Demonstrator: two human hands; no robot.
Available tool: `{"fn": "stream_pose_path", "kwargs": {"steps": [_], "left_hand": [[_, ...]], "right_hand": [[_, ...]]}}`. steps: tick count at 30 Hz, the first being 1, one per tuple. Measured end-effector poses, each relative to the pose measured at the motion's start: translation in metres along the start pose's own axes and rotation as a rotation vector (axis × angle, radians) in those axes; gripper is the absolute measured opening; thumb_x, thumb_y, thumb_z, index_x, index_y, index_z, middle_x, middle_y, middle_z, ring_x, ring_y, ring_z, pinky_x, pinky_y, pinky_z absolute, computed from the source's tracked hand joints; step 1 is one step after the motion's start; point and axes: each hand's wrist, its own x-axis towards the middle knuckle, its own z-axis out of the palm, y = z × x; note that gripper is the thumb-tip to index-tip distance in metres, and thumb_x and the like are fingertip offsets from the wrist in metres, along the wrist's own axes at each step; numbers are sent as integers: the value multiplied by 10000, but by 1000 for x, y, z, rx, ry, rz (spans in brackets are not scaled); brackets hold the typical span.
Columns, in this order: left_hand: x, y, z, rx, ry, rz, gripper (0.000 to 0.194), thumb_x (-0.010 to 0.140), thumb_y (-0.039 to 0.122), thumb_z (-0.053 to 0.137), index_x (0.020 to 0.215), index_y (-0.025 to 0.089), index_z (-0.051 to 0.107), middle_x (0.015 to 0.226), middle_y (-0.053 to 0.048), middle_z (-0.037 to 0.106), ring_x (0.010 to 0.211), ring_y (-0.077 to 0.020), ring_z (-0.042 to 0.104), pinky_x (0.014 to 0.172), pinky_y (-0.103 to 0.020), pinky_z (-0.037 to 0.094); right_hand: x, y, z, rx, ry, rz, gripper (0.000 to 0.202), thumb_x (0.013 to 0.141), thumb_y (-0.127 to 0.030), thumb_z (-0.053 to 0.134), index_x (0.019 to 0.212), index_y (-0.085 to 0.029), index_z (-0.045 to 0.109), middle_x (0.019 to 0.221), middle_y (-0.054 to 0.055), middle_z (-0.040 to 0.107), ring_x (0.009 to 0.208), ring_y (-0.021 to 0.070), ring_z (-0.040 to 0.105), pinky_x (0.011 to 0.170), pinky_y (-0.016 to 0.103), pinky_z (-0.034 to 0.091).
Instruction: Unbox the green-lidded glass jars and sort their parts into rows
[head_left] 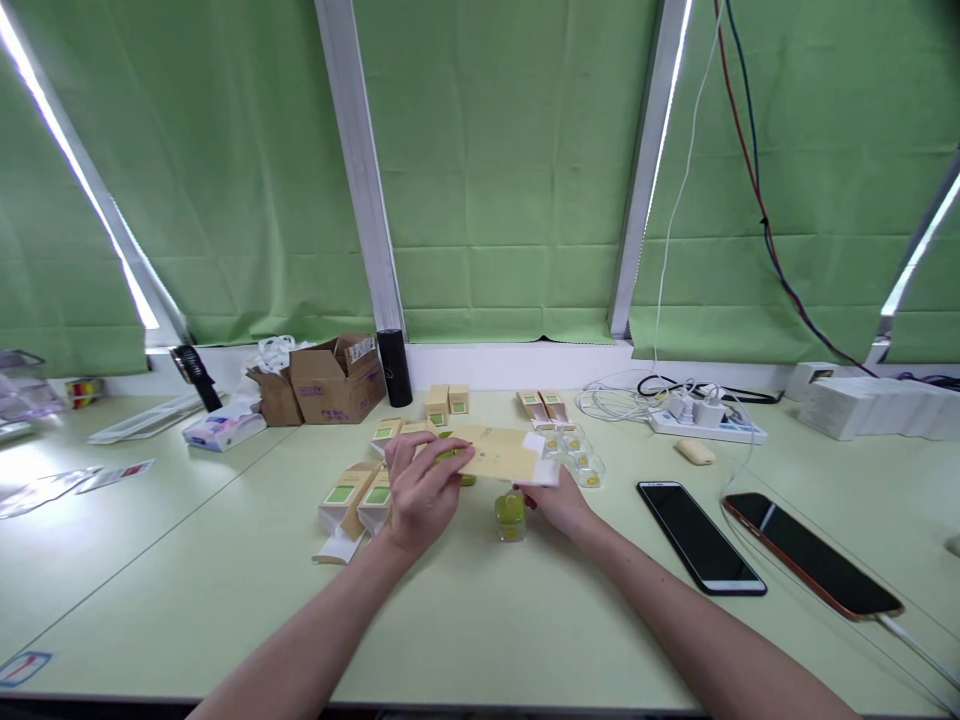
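My left hand (429,490) is closed on one end of a flat beige carton (495,453) with white flaps, holding it tilted above the table. At the carton's right end, my right hand (561,503) has its fingers bent under and against the white flap, which partly hides them. Just left of those fingertips, a small clear jar with a green lid (510,515) stands on the table. A green item shows partly behind the carton. Beige boxes with green labels (341,497) lie left of my left hand, some with white flaps folded out. Clear round containers with yellow centres (589,470) stand beyond my right hand.
Farther back are small beige boxes (437,405), two open cartons (544,408), a brown cardboard box (337,380) and a black cylinder (394,368). On the right lie a black phone (701,538), a second phone (814,555) with a cable, and a power strip (706,425).
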Motion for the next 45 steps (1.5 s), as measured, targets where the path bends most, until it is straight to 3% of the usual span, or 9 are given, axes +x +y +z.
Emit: {"fn": "stream_pose_path", "kwargs": {"steps": [2,5,8,13,21,27,32,38,45], "left_hand": [[7,2,5,6,52,-141,71,863,331,758,918,313,800,889,-27,781,907,-264,632,959,-461,434],[20,-2,12,6,94,-497,198,820,438,778,842,241,765,843,-29,740,819,-232,634,809,-370,492],[32,-15,21,-151,-21,-836,334,787,512,776,913,204,747,817,-27,730,699,-183,625,650,-299,472],[49,-41,52,-335,-113,-1109,482,723,586,798,881,148,678,773,-63,709,659,-178,663,483,-237,387],[76,-73,133,-163,-305,-1185,387,776,489,817,779,139,651,632,-78,711,542,-171,679,506,-253,493],[75,-93,174,10,-433,-1219,308,824,409,786,746,123,703,675,-124,758,552,-189,712,589,-271,546],[64,-102,189,98,-545,-1194,352,847,455,755,755,117,731,723,-163,774,638,-239,747,644,-305,556],[53,-106,189,159,-623,-1067,293,838,324,795,1052,134,734,1086,-171,773,1122,-285,705,921,-319,535],[47,-102,195,142,-776,-996,368,970,385,671,1270,175,635,1277,-94,653,1130,-256,662,945,-451,577]], "right_hand": [[0,-1,-1,-71,-19,13,289,730,-471,746,668,-192,702,533,-5,620,514,152,541,521,266,390],[-1,-3,-2,-97,-27,23,314,745,-495,731,677,-191,692,541,-13,611,518,141,534,529,261,387],[-1,-4,-3,-112,-37,25,314,750,-496,725,686,-191,688,558,-15,617,526,140,534,542,263,391],[0,-4,-5,-112,-64,34,294,755,-483,718,697,-197,682,553,-18,616,527,144,534,553,270,389],[0,-7,-6,-94,-72,40,306,746,-500,733,694,-205,668,527,-28,599,498,142,524,529,271,378],[1,-6,-6,-85,-56,45,338,745,-531,740,691,-205,670,531,-18,610,493,144,528,532,276,389],[2,-2,-6,-89,-56,36,327,767,-522,724,706,-205,670,544,-16,617,506,148,536,544,277,400],[4,0,-6,-107,-58,32,321,773,-514,717,716,-201,674,548,-17,614,515,148,536,543,274,393],[4,1,-6,-114,-67,36,311,788,-494,692,728,-190,657,548,-26,594,517,137,524,546,264,386]]}}
